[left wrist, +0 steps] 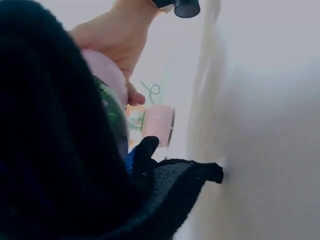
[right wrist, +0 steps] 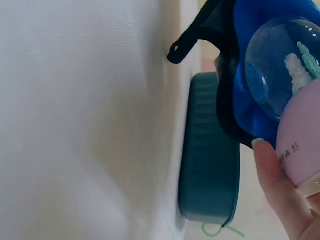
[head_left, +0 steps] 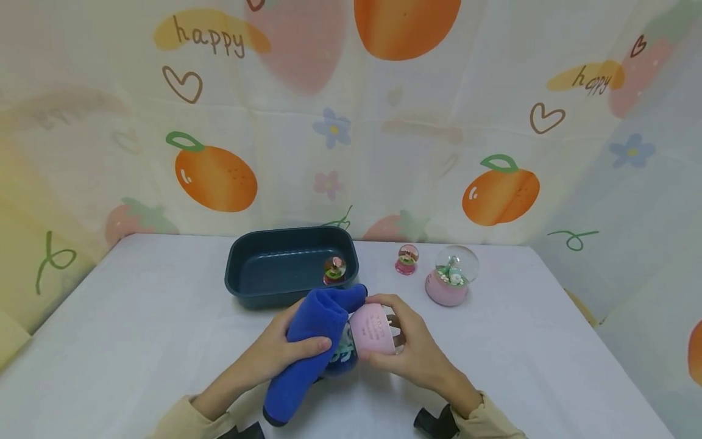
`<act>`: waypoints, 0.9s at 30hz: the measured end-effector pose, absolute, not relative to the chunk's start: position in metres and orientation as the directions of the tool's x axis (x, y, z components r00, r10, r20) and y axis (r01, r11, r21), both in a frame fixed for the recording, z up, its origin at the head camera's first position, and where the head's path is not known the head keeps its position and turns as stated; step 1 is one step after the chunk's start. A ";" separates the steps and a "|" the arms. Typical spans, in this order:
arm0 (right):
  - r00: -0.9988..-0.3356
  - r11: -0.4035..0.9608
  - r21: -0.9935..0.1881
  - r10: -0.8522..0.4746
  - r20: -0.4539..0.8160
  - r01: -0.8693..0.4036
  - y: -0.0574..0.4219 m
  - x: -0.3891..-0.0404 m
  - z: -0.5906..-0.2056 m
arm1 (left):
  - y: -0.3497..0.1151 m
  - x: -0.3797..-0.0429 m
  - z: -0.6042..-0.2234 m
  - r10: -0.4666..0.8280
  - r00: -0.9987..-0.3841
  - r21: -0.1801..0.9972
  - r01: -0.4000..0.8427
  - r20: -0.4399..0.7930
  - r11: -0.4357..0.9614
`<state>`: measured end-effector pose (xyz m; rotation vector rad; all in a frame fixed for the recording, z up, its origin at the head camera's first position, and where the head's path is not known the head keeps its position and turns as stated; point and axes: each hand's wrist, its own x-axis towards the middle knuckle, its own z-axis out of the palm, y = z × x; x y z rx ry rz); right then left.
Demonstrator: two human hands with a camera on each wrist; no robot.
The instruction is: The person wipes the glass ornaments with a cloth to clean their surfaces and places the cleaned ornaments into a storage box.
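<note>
White table (head_left: 521, 366), fruit-print curtain (head_left: 285, 158) behind. The left hand (head_left: 276, 350) grips a blue cloth (head_left: 312, 317) against the globe (head_left: 362, 338), which sits between both hands; the right hand (head_left: 415, 347) pinches its pink base (head_left: 374, 329). Beyond the left hand, a tray (head_left: 280, 268) holds a mini globe (head_left: 334, 271); beyond the right, another mini (head_left: 406, 261) and a second globe (head_left: 450, 285).

"happy" reads 2x on the backdrop cloth (head_left: 296, 140): a yellow patch (head_left: 212, 32) upper L of the head pic, + a second patch (head_left: 585, 76) upper R. Pink base (head_left: 374, 329) in my right hand (head_left: 421, 350), lower ctr, has several printed lines, too sm. to read; R-wrist view, R edge: few chars, only "A" clear.
</note>
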<state>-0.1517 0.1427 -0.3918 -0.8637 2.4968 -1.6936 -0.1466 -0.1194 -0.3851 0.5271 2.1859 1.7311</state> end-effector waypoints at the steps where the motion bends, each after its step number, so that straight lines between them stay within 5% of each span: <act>1: -0.842 0.259 -0.852 -0.437 0.317 -0.455 0.143 -0.151 -0.392 | -0.120 -0.147 -0.385 0.455 -0.890 0.972 0.104 -0.004 0.212; 10: -0.733 0.172 -0.751 -0.434 0.524 -0.638 0.142 -0.150 -0.398 | -0.121 -0.146 -0.382 0.366 -0.930 0.979 0.064 -0.013 0.195; 17: -0.524 0.118 -0.527 -0.413 0.744 -0.842 0.142 -0.152 -0.399 | -0.128 -0.146 -0.387 0.576 -0.809 0.993 -0.091 -0.118 0.076; 21: -0.493 0.107 -0.497 -0.410 0.767 -0.861 0.142 -0.153 -0.399 | -0.130 -0.147 -0.388 0.633 -0.769 0.996 -0.083 -0.092 0.044; 27: -0.528 0.112 -0.533 -0.407 0.745 -0.839 0.141 -0.153 -0.397 | -0.126 -0.146 -0.387 0.553 -0.831 0.998 -0.027 -0.055 0.060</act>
